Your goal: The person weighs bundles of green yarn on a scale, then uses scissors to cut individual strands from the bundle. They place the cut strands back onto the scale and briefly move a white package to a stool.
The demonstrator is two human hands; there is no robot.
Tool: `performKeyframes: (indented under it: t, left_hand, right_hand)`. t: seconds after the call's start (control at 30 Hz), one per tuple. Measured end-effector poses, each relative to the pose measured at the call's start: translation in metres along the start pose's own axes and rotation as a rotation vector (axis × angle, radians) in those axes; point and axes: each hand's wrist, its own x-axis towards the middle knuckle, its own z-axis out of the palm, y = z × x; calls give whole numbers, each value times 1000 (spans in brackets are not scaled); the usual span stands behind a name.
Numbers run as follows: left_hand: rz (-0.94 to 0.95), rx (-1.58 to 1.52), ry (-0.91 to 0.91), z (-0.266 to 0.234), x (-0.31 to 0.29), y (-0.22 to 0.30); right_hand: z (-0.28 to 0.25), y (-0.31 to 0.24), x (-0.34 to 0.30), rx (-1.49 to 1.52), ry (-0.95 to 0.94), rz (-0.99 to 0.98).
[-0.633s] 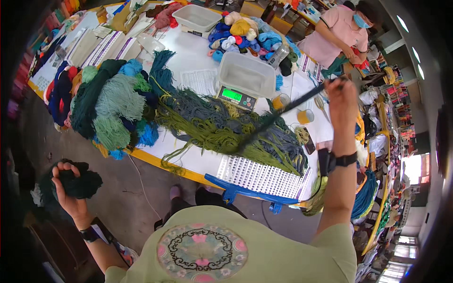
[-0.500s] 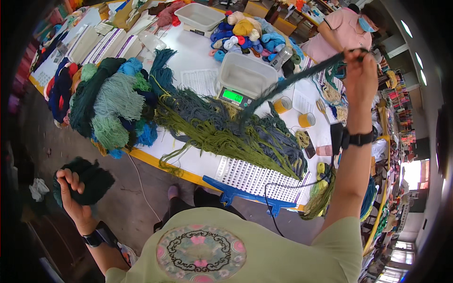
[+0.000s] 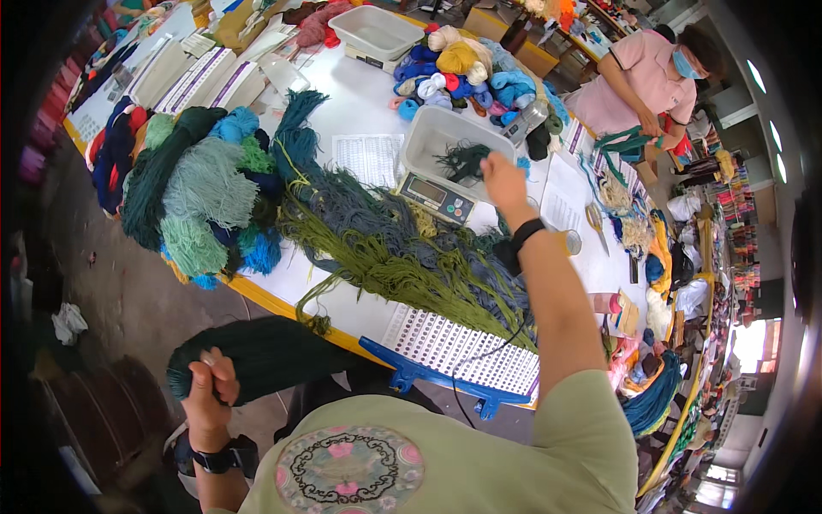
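My left hand (image 3: 212, 390), low on the left and off the table's edge, is closed around a hank of dark green yarn (image 3: 287, 355) that stretches out to the right. My right hand (image 3: 507, 182) reaches over the clear plastic tub (image 3: 418, 141) on a digital scale (image 3: 437, 199). Its fingers are pinched on a small bunch of dark green yarn (image 3: 463, 161), which lies crumpled in the tub. The scale's display looks dark. In front of the scale lie long olive yarn (image 3: 385, 265) and grey-blue yarn (image 3: 347, 201).
Green and blue hanks (image 3: 210, 184) are heaped on the left. A second tub (image 3: 370, 30) stands behind, beside balls of coloured yarn (image 3: 454, 60). A punched card strip (image 3: 462, 347) and blue bracket (image 3: 445, 370) line the near edge. A co-worker (image 3: 638, 81) handles green strands at far right.
My right hand has come down and left from high on the right, bringing the dark green yarn into the tub. The left hand's hank has swung right. The scale's lit display has gone dark.
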Motion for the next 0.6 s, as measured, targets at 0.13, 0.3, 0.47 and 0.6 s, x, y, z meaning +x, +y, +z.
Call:
performKeyframes:
  t: [0.13,0.3,0.47,0.6]
  left_hand:
    - [-61,18,-80,16,1,-11]
    - [-123,60,-77,23,7,-21]
    - [-144,40,14,23,6,-28]
    - [-154,52,55,21,4,-29]
  right_hand:
    - [48,-4,-75,-91,-96,32]
    - [46,-13,-120,-95,127,-34]
    - [31,-8,-126,34,125,20]
    - [30,-8,-119,1,165,-14]
